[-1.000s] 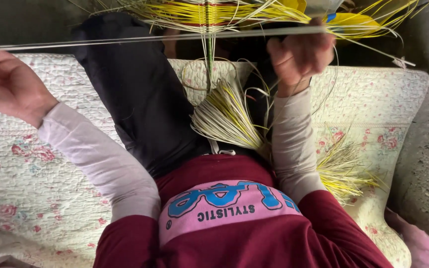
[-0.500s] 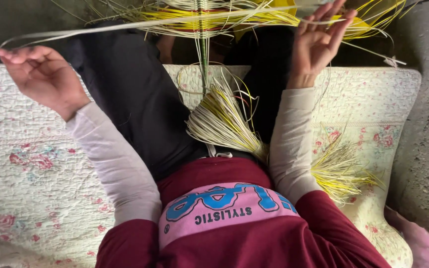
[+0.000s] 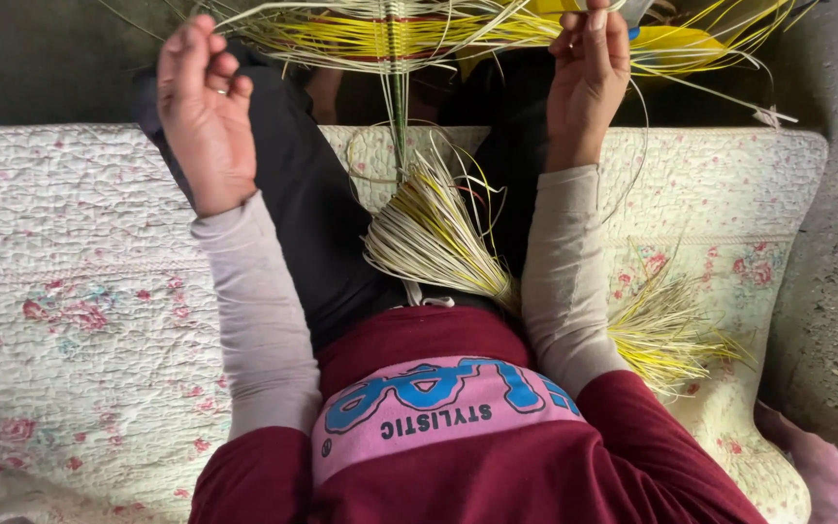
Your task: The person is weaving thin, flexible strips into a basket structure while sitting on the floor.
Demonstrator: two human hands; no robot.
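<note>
Our left hand (image 3: 208, 112) has swung inward; both hands' fingers pinch pale strands (image 3: 341, 24); weaving (image 3: 390, 34) partly done, loose bundle (image 3: 434, 238) below remains.

One label only: pink band (image 3: 438, 412) across the maroon top's front, bearing blue and dark lettering.

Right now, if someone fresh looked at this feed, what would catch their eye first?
Probably the tangle of yellow and pale straw strips stretched across the top, with the left hand and right hand raised into it. Next, the fanned bundle of pale strips lying in the lap between the arms. Under it all lies a flowered quilt.
</note>
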